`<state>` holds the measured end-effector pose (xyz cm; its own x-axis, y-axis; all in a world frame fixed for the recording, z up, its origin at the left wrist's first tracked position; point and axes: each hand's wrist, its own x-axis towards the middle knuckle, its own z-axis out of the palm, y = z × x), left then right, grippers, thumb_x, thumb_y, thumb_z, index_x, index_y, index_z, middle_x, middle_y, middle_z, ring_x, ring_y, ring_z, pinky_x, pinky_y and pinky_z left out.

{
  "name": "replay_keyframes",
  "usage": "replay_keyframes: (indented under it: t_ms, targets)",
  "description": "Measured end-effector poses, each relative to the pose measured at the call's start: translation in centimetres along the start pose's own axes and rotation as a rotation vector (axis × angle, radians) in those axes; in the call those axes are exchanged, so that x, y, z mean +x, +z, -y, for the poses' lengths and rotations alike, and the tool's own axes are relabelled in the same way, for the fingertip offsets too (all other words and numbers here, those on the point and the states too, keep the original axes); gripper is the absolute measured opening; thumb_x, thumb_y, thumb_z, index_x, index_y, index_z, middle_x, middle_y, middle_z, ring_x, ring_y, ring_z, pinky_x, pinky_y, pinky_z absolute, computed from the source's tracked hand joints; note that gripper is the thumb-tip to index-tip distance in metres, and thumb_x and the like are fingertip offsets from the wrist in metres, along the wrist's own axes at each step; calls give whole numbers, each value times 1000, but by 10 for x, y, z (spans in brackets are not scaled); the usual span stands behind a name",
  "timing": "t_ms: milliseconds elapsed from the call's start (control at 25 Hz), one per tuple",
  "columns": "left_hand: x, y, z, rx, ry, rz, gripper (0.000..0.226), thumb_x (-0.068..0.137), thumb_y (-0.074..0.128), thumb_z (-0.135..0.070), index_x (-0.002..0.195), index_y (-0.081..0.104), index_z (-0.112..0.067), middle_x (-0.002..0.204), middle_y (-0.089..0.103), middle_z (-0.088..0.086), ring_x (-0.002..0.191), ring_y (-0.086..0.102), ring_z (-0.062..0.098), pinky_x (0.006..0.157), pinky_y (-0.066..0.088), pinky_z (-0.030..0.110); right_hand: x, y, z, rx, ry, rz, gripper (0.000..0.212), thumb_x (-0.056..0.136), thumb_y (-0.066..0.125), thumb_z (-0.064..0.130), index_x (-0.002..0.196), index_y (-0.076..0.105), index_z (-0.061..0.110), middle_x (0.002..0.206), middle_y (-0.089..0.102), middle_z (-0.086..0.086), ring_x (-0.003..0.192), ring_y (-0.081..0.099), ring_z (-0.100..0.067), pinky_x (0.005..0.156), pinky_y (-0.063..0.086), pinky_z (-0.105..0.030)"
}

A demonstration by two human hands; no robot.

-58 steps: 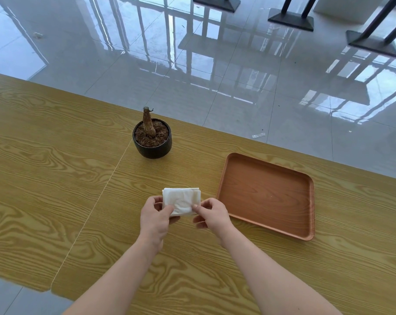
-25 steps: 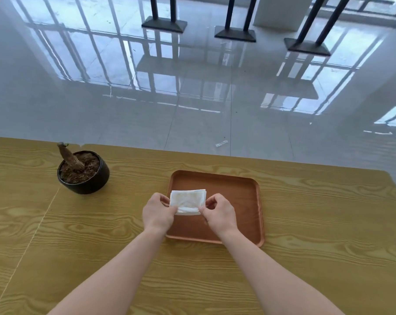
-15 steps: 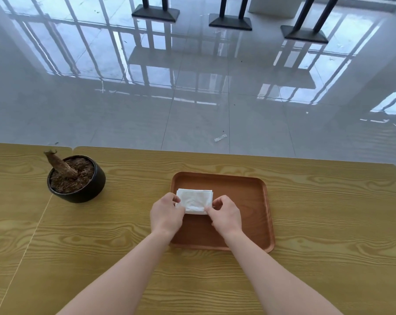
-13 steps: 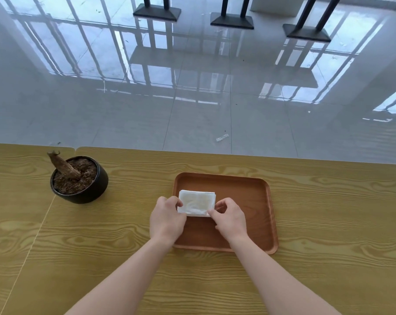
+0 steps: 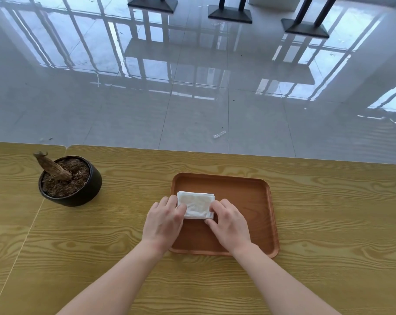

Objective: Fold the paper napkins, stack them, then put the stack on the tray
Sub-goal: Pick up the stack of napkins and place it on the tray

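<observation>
The stack of folded white paper napkins (image 5: 196,204) lies in the left part of the brown rectangular wooden tray (image 5: 256,192) on the yellow wood-grain worktop (image 5: 328,223). The left hand (image 5: 164,221) pinches its left edge; the right hand (image 5: 230,223) pinches its near right corner. A black round pot of soil (image 5: 71,180) stands well to the left.

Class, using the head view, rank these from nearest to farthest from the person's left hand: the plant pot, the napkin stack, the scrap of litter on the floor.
Measured from the left hand:
1. Napkin stack: touching the fingers, lying on the tray.
2. Plant pot: to the left, on the table.
3. Scrap of litter: beyond the table's far edge, on the floor.
</observation>
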<state>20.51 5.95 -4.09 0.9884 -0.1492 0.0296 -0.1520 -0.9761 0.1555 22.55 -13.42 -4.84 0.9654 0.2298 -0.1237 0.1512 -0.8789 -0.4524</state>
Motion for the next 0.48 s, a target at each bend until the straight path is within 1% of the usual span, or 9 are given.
replay_keyframes:
  t_ms: [160, 480]
  targets:
    - [10, -1, 0, 27, 12, -19, 20, 69, 75, -2, 67, 59, -14, 69, 54, 4, 60, 50, 25, 51, 43, 37, 12, -2, 3, -22, -4, -3, 16, 89, 69, 29, 95, 56, 21, 93, 54, 7, 86, 54, -14, 61, 48, -29]
    - [30, -4, 4, 43, -1, 4, 20, 71, 76, -2, 67, 60, -14, 67, 54, 5, 60, 51, 26, 52, 43, 38, 32, -2, 4, -40, 1, -16, 14, 91, 66, 32, 94, 57, 22, 93, 56, 7, 87, 55, -15, 62, 50, -32]
